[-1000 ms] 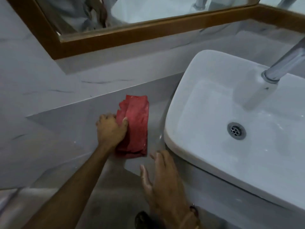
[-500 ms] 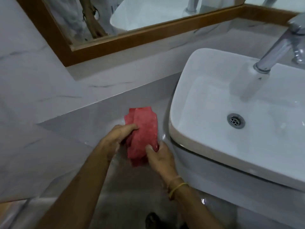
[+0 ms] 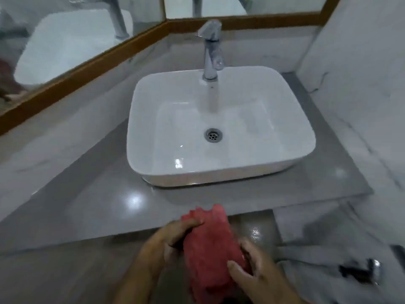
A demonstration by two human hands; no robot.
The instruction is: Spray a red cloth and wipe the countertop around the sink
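Note:
The red cloth [image 3: 208,251] hangs bunched in the air in front of the counter's front edge, below the sink. My left hand [image 3: 166,240] grips its upper left side with the thumb over the top. My right hand [image 3: 254,268] holds its right side, fingers curled into the fabric. The white rectangular basin [image 3: 219,172] stands on the grey countertop [image 3: 92,198], which shows glossy light spots. No spray bottle is in view.
A chrome tap [image 3: 211,49] rises behind the basin. A wood-framed mirror [image 3: 83,64] runs along the left and back walls. Marble wall tiles [image 3: 361,84] close the right side. A dark chrome fitting [image 3: 361,270] sits low on the right wall.
The cloth has been lifted off the counter left of the basin and is now held by both hands in front of it. My view has swung right to centre on the sink.

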